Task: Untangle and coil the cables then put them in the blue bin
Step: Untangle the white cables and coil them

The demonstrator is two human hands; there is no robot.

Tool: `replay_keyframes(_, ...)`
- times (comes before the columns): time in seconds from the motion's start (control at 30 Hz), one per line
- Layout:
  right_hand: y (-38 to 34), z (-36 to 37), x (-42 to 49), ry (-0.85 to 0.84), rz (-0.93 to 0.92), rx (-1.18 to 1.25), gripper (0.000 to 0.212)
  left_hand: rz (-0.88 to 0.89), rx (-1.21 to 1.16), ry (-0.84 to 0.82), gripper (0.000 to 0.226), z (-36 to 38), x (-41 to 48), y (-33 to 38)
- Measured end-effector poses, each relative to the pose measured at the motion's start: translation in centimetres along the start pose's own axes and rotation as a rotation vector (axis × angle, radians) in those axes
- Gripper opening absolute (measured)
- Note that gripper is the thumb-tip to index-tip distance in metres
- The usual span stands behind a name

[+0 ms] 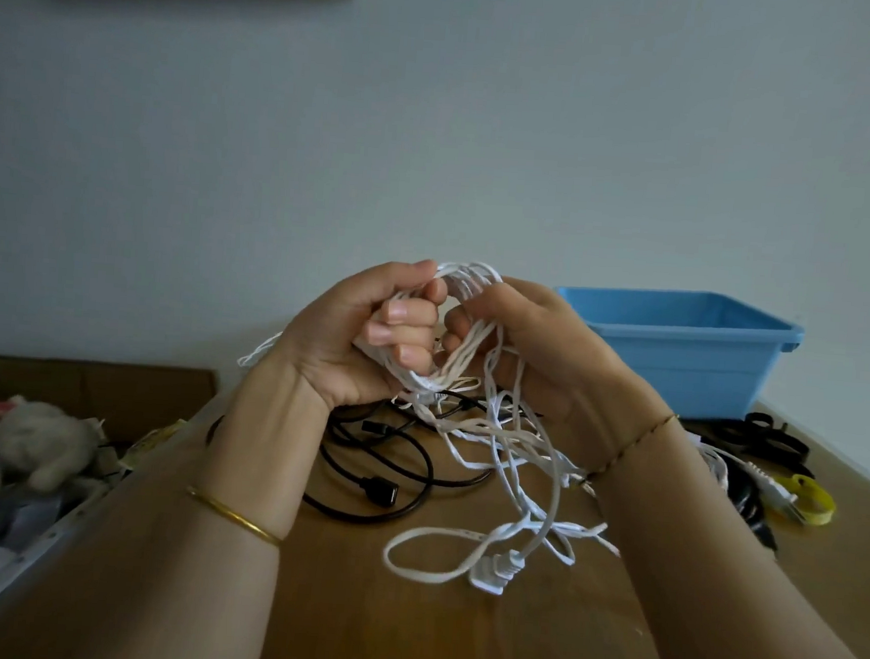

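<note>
Head view: we noted two hands, left hand (366, 327) and right hand (540, 347), both curled round one flat white cable (470, 277). It was looped above the wooden surface (401, 635), its tail trailing down. Round black cables (378, 492) lay beneath, count unclear. One rectangular plastic blue bin (678, 356) stood far right.
</note>
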State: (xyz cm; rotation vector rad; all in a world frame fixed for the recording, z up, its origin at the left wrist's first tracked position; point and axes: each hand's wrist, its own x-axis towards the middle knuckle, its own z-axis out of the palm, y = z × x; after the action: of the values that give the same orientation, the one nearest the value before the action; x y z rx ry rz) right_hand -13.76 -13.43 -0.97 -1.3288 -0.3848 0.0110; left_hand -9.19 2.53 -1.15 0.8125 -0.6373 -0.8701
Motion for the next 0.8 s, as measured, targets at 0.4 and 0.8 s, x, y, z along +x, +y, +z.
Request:
replay_keyframes(0.4,0.5,-2.3,0.1,-0.316,0.176,0.201,0.047,0.072,0.255,0.18,0.022,1.3,-0.1,-0.3)
replay_keyframes(0.8,0.2,0.1,-0.2,0.098,-0.13,-0.092,0.05,0.038,0.076,-0.067,0.045,0.1,0.3,-0.9)
